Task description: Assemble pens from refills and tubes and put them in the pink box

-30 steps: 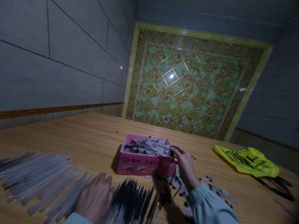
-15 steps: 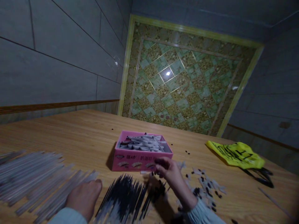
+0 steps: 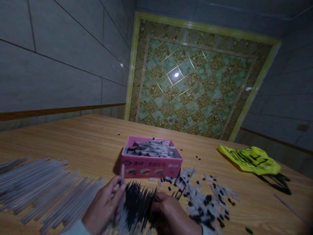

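Observation:
My left hand (image 3: 105,202) is closed around a clear plastic tube (image 3: 122,173) like a pen barrel, which points upward in front of the pink box (image 3: 151,167). My right hand (image 3: 168,210) is at the right side of a pile of thin black-ended rods (image 3: 137,202) that look like pen refills. Its fingers are bent together and their tips are hidden, so I cannot make out what they hold. To the left, many clear tubes (image 3: 36,182) lie in rows. Inside the pink box are many whitish pens (image 3: 154,148) with dark ends.
Small white and black pieces (image 3: 207,199), like caps and plugs, lie scattered on the wooden table (image 3: 93,137) at the right. A yellow bag (image 3: 251,160) with black straps (image 3: 276,184) is farther right. A thin rod (image 3: 290,207) lies near the right edge.
My left hand has moved right from the clear tubes, and a tube now shows in its fingers. My right hand has dropped from the box front down to the black-ended rods.

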`<state>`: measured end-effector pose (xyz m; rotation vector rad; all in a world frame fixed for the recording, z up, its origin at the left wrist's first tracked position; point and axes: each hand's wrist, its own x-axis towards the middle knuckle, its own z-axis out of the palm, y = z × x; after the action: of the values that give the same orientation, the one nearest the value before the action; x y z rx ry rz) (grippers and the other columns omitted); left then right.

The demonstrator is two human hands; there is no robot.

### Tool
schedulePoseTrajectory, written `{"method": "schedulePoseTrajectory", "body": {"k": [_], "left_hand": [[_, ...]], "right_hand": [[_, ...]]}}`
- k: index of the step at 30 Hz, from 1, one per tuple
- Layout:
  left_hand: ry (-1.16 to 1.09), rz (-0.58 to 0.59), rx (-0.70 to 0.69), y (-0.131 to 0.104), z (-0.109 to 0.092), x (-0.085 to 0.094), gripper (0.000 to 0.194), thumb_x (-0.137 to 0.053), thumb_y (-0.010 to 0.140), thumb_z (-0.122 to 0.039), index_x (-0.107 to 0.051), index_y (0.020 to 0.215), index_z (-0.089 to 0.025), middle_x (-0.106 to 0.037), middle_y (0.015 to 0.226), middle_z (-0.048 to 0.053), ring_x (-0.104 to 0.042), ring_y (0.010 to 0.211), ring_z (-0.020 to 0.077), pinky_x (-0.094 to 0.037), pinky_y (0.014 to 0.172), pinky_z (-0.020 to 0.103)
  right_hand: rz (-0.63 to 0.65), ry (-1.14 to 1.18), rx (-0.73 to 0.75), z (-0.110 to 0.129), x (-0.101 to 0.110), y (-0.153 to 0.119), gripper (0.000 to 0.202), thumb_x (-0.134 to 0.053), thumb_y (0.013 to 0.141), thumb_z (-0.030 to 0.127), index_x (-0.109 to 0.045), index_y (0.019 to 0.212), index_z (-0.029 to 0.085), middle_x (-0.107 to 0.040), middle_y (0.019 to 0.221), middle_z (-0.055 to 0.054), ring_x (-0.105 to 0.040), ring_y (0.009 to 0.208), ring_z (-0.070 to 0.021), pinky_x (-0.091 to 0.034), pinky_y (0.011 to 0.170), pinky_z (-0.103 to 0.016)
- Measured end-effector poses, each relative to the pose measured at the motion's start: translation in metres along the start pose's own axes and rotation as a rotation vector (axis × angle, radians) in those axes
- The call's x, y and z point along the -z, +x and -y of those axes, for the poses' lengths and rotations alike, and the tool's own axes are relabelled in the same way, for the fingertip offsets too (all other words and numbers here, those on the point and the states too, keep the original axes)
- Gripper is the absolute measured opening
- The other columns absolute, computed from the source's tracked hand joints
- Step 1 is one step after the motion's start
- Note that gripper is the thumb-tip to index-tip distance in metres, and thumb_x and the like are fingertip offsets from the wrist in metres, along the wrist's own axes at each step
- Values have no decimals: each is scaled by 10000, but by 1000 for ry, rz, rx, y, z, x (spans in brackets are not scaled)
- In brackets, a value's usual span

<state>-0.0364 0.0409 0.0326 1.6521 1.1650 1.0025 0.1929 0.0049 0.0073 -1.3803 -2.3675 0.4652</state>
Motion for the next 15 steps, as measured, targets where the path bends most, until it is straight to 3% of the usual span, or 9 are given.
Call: {"method": "schedulePoseTrajectory", "body": {"k": [2, 5, 8, 11, 15], "left_hand": [[-434, 116, 161, 0, 6, -12, 235, -509, 788, -450, -470, 802, -219, -562, 516, -65, -526, 376, 99, -329, 312, 172], [-832, 67, 374, -2, 14, -24, 266, -681, 698, -334, -491, 791, -173, -633, 550, -33, -554, 397, 67, -366, 334, 129], [-968, 16, 469, -4, 15, -26, 273, -727, 664, -183, -541, 852, -116, -667, 594, 1, -590, 438, 65, -443, 389, 129], [-1003, 3, 515, -4, 13, -25, 285, -700, 686, -120, -554, 928, -86, -685, 625, 32, -620, 446, 97, -486, 387, 170], [-1074, -68, 583, -5, 8, -27, 120, -590, 773, -71, -562, 889, -74, -690, 606, 55, -653, 481, 120, -526, 428, 193]], "right_hand": [[11, -28, 21, 2, 3, -1, 90, -595, 642, 146, -639, 704, 194, -601, 808, -5, -531, 760, -149, -330, 591, -212], [-22, -16, 68, 3, 4, -1, 158, -571, 632, 84, -609, 740, 192, -609, 837, -9, -534, 791, -147, -347, 630, -207], [-154, 31, 77, 3, 8, -2, 185, -541, 664, 57, -587, 785, 188, -611, 825, -20, -541, 783, -153, -374, 657, -214], [-369, 115, 70, 7, 15, -4, 136, -511, 775, 121, -601, 855, 186, -611, 814, -45, -565, 776, -170, -416, 660, -237], [-666, 479, -31, 26, 25, -9, 110, -528, 839, 250, -614, 865, 186, -643, 816, -66, -615, 760, -189, -502, 652, -257]]}}
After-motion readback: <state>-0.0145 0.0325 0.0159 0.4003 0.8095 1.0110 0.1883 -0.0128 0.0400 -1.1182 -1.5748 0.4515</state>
